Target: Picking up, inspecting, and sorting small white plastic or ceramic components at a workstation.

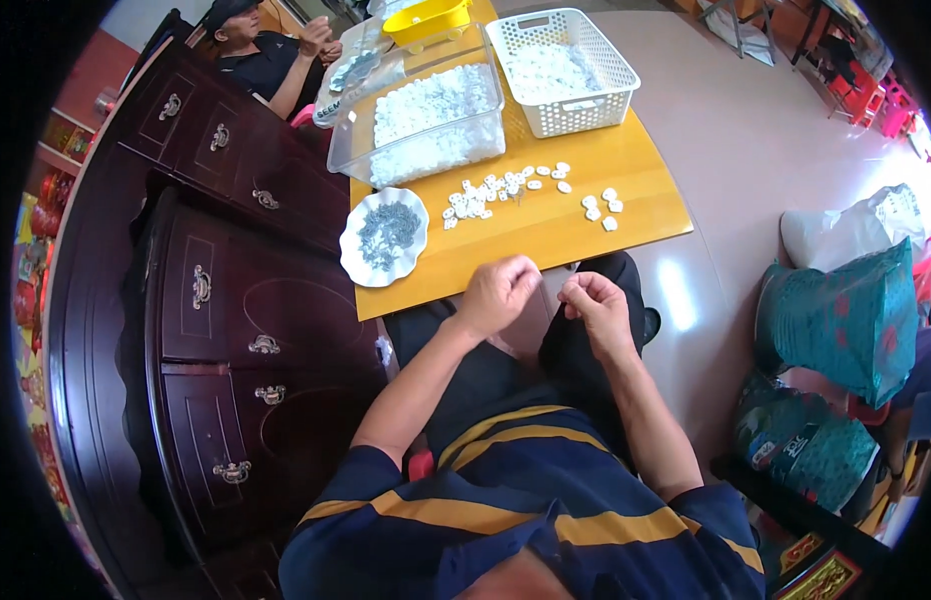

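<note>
Over my lap, just off the table's near edge, my left hand (504,292) is closed with thumb and fingers together. A short gap to its right, my right hand (597,306) is pinched, thumb against forefinger. Whatever either hand holds is too small or hidden to make out. On the yellow wooden table (456,262) lies a loose pile of small white plastic pieces (476,200). Several more white pieces (592,208) sit apart at its right. A white scalloped dish (354,262) at the left corner holds many small grey metal parts (388,232).
Behind the pile stand a clear plastic bin (348,150) and a white slotted basket (578,118), both with white pieces. A yellow container (428,20) is farther back, near another person (271,60). Dark wooden drawers (221,270) flank the left; teal sacks (836,325) stand at right.
</note>
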The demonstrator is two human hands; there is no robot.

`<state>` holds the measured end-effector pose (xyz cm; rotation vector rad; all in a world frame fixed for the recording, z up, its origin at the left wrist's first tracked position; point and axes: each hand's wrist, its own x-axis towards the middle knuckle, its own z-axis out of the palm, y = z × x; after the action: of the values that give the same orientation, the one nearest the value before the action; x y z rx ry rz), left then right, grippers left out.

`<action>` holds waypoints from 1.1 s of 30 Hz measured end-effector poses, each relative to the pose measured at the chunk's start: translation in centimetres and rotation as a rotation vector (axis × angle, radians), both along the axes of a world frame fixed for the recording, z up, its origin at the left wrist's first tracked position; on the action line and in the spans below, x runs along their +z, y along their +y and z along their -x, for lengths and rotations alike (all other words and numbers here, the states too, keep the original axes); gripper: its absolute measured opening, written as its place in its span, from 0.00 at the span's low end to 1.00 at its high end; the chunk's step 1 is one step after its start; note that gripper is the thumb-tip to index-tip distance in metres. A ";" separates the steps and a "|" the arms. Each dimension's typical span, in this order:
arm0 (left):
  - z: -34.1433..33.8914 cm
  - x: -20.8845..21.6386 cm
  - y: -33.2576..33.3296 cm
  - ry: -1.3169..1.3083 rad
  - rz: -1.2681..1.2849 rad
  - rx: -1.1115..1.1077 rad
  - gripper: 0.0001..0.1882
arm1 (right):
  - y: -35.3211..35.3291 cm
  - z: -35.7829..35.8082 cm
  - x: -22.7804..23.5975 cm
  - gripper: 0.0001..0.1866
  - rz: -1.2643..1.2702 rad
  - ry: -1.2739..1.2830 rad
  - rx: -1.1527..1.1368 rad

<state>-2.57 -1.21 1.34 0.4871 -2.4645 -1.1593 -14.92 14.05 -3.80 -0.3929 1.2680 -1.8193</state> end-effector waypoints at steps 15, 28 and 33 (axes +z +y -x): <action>5.5 -2.5 -8.9 0.038 0.646 0.337 0.05 | 0.2 0.0 0.6 0.05 0.024 -0.084 0.008; 2.6 -1.5 -5.6 0.070 0.345 0.265 0.05 | 0.3 -0.2 0.4 0.05 -0.007 -0.111 0.026; -0.1 -0.7 -0.7 0.034 -0.001 0.139 0.06 | -0.1 -0.7 -0.1 0.06 -0.028 -0.092 0.080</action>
<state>-2.50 -1.91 0.63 0.6237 -2.3603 -1.1034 -14.25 13.96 -3.87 -0.3365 1.1962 -1.7308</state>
